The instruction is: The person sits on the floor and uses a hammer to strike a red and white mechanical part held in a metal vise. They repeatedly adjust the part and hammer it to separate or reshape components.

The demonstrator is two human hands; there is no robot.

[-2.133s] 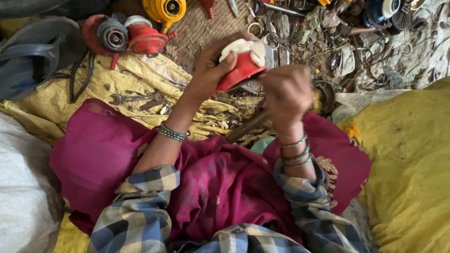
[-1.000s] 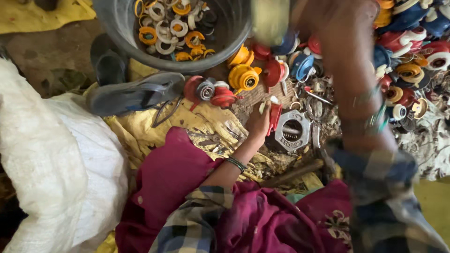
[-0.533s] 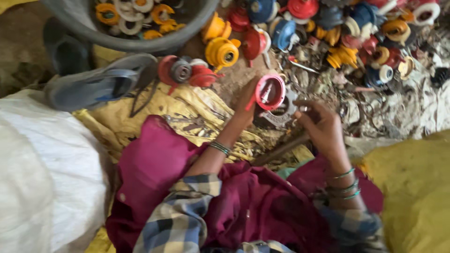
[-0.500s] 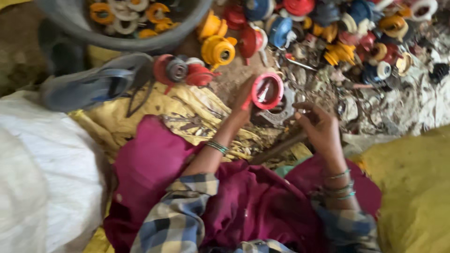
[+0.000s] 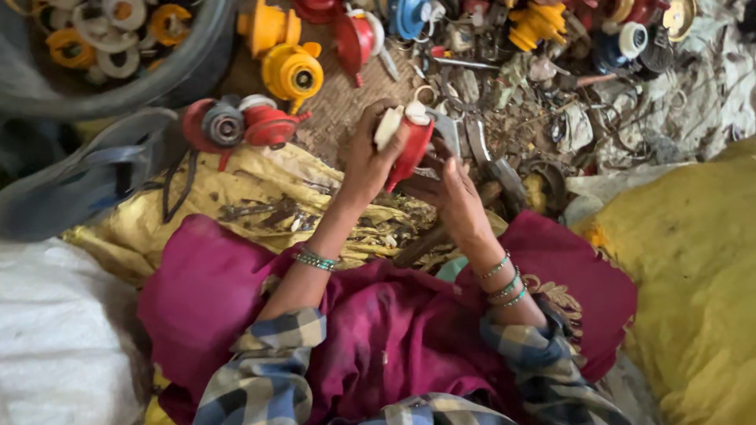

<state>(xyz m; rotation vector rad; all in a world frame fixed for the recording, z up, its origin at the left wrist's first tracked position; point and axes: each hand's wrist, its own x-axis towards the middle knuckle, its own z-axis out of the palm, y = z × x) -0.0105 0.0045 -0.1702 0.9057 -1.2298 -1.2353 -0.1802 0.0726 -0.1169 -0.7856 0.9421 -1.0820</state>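
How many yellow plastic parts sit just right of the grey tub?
2: one yellow part at the top edge beside the grey tub, another yellow part just below it. More yellow pieces lie farther right.

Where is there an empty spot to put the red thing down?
Bare woven mat shows between the yellow part and the left hand holding the red part. The yellow cloth below also has room. Right of the right hand, scrap metal crowds everything.

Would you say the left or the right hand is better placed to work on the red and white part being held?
Probably the right hand. The left hand is wrapped around the red and white part and steadies it, while the right sits just beside it, holding nothing visible.
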